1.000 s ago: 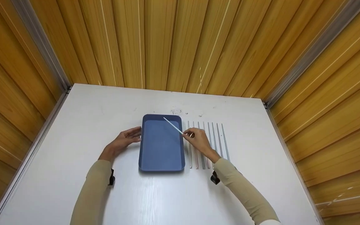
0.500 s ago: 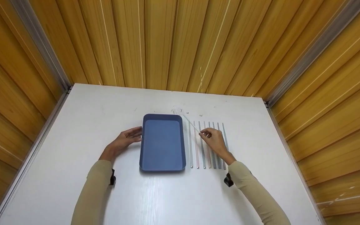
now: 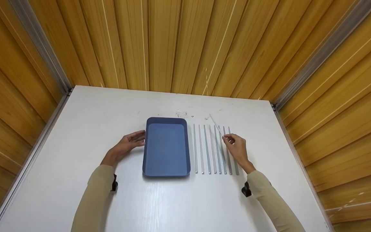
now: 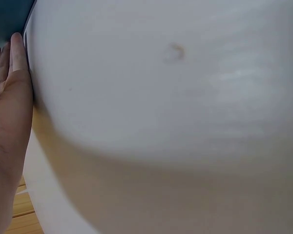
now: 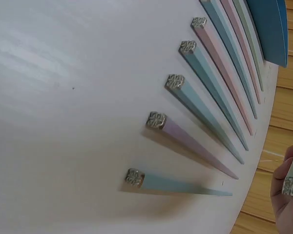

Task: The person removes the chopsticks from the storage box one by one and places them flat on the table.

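Note:
Thumb and fingertips of my right hand [image 3: 237,146] pinch a pale green chopstick [image 3: 216,125], its thin tip pointing away and to the left, above the right end of a row of chopsticks. In the right wrist view the held chopstick's silver patterned end [image 5: 290,186] shows beside the fingers. Blue, pink, purple and green chopsticks lie side by side on the table, among them a blue chopstick [image 5: 180,184] and a purple chopstick [image 5: 195,146]. My left hand [image 3: 126,146] rests with extended fingers against the left side of a blue tray [image 3: 166,148], which holds nothing.
The white table [image 3: 159,206] carries the tray in the middle, with the chopsticks just right of it. Yellow wood-patterned walls [image 3: 159,48] close in the back and both sides. Small marks [image 3: 181,114] show on the tabletop behind the tray.
My right hand has moved right with the pale green chopstick, from the tray's right edge to over the far end of the row. The left hand has stayed at the tray.

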`<move>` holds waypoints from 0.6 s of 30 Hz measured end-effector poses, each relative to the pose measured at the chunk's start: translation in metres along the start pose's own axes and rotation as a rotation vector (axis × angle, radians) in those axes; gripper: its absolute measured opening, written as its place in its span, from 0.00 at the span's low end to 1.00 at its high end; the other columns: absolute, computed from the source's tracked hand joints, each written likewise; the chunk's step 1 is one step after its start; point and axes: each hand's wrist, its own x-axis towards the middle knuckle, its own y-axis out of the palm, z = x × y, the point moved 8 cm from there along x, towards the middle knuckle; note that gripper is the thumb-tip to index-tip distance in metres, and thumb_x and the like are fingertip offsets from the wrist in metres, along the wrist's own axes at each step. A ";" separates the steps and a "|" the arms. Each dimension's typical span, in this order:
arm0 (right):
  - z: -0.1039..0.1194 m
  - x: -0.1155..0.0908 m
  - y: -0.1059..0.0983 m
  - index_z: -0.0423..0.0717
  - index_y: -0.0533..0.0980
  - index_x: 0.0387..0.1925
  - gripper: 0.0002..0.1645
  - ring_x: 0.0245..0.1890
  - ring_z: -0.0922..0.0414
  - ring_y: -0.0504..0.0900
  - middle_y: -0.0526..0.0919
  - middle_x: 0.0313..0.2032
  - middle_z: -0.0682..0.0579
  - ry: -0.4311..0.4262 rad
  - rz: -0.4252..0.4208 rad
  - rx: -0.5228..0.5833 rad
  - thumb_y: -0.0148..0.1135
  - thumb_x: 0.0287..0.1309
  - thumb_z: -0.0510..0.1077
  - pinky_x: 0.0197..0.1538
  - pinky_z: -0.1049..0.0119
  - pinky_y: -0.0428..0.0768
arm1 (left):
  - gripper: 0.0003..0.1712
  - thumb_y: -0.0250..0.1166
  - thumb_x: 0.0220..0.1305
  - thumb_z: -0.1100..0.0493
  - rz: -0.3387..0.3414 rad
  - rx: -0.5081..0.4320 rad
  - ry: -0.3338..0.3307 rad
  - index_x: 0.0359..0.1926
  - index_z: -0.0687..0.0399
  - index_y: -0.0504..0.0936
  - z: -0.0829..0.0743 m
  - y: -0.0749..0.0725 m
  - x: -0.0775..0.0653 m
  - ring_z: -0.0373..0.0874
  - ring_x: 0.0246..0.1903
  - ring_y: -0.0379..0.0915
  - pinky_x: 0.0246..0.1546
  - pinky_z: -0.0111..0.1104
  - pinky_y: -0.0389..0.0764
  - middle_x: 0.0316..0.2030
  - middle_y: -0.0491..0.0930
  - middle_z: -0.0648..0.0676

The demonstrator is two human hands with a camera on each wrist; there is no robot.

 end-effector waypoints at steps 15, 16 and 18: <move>-0.044 -0.007 -0.023 0.33 0.86 0.37 0.07 0.22 0.71 0.75 0.86 0.28 0.39 0.125 -0.157 0.077 0.69 0.63 0.36 0.26 0.85 0.72 | 0.42 0.65 0.70 0.65 0.002 0.012 0.009 0.79 0.60 0.56 -0.001 0.000 0.000 0.58 0.78 0.54 0.66 0.27 0.75 0.77 0.60 0.64; -0.048 -0.008 -0.025 0.33 0.85 0.38 0.08 0.22 0.71 0.75 0.86 0.28 0.38 0.141 -0.161 0.086 0.69 0.63 0.37 0.25 0.85 0.72 | 0.42 0.65 0.70 0.65 0.002 0.014 0.008 0.79 0.59 0.57 -0.001 0.000 0.000 0.58 0.78 0.54 0.67 0.28 0.75 0.77 0.60 0.63; -0.055 -0.009 -0.028 0.32 0.85 0.38 0.08 0.21 0.72 0.75 0.86 0.29 0.37 0.170 -0.170 0.096 0.69 0.63 0.36 0.24 0.85 0.73 | 0.42 0.66 0.70 0.65 -0.003 0.009 0.003 0.79 0.59 0.57 -0.001 0.000 0.000 0.57 0.78 0.55 0.67 0.29 0.74 0.77 0.60 0.63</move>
